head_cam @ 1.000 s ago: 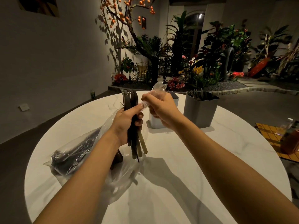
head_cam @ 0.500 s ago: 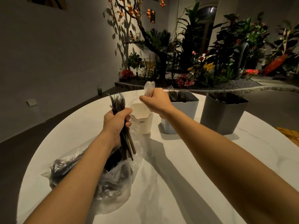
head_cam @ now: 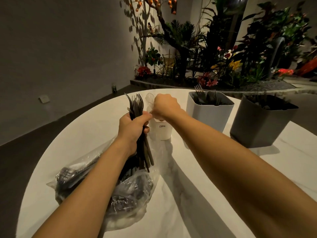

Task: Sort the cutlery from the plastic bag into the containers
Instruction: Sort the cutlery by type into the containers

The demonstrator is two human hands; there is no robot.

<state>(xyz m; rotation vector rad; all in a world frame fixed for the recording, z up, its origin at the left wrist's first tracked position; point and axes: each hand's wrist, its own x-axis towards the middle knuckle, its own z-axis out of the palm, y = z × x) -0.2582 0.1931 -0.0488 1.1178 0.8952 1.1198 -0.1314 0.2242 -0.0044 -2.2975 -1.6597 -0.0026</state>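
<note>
My left hand (head_cam: 133, 128) grips a bunch of dark plastic forks (head_cam: 136, 104), tines up, above the clear plastic bag (head_cam: 132, 196) that holds more dark cutlery. My right hand (head_cam: 165, 106) pinches a clear plastic spoon (head_cam: 149, 100) right over the small white cup (head_cam: 162, 131) marked CRBW. Behind the cup stands a light grey container (head_cam: 208, 115) with dark forks in it. A dark grey container (head_cam: 259, 124) sits to its right; what it holds is too dark to make out.
Everything stands on a round white marble table (head_cam: 197, 194); its far edge runs just behind the containers. Beyond it a planter bed with plants and flowers (head_cam: 214, 69) lines the wall. The floor around is dark.
My right hand has lowered the clear spoon toward the white cup. My left hand stays on the fork bunch. The view has shifted left, moving the containers to the right.
</note>
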